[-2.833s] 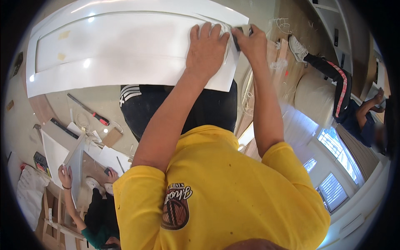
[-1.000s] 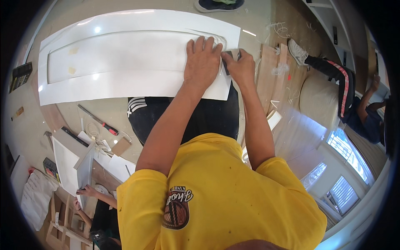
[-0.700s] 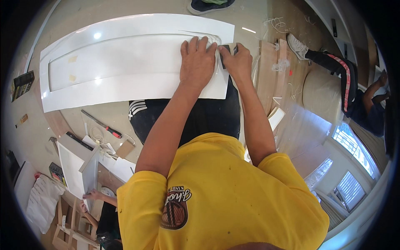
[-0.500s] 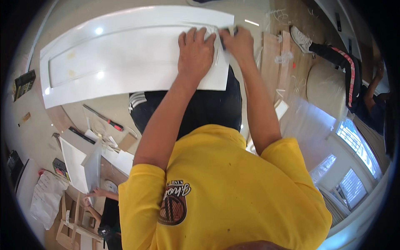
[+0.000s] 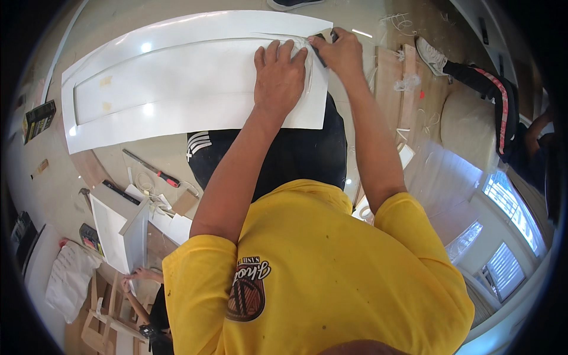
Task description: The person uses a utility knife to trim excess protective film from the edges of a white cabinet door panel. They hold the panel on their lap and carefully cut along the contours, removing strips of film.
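A long white panel (image 5: 177, 77) with a recessed border lies across my lap, its right end nearest my hands. Clear film looks wrinkled (image 5: 308, 53) near that end. My left hand (image 5: 279, 77) rests palm down on the panel with its fingers a little apart, beside the wrinkled film. At the panel's right edge, my right hand (image 5: 342, 54) is closed round a small black tool (image 5: 320, 49) pressed against the white surface. Fingers cover much of this tool, so its exact kind cannot be made out.
A screwdriver (image 5: 168, 178) with a red-and-black handle lies on the floor at left, near a white box-like cabinet part (image 5: 121, 225). Another person's hands (image 5: 142, 274) are beside it. Wooden boards (image 5: 407, 89) lie at right, near another person's shoe (image 5: 431, 56).
My right hand has shifted slightly away from me along the panel's right edge, and the black tool shows more clearly. My left hand stays in place on the panel.
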A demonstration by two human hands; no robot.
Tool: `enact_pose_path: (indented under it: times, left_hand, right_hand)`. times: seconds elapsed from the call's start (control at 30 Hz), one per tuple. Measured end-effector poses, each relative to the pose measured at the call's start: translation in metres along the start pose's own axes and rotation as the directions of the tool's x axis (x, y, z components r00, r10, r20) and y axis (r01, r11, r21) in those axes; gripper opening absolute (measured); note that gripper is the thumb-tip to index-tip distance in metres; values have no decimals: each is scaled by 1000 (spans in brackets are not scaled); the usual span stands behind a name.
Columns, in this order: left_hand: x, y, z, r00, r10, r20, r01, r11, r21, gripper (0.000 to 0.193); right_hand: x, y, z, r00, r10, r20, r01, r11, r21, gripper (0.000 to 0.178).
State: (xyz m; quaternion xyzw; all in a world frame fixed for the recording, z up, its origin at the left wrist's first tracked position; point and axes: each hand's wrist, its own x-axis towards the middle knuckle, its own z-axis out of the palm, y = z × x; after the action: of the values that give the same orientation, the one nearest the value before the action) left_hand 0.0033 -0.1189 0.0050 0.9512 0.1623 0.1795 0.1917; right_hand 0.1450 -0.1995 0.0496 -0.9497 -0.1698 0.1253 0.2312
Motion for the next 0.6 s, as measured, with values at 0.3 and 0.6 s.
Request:
enact_pose_path:
  times: [0.3, 0.6]
  left_hand:
    - [1, -2, 3, 1000, 4, -14, -4, 1000, 8, 34]
    - [-2, 2, 3, 1000, -15, 11, 15, 999, 29, 35]
  right_hand:
    - [4, 2, -5, 996, -27, 83, 26, 1000, 7, 52]
    - [-9, 3, 9, 990, -111, -84, 114, 993, 34, 45]
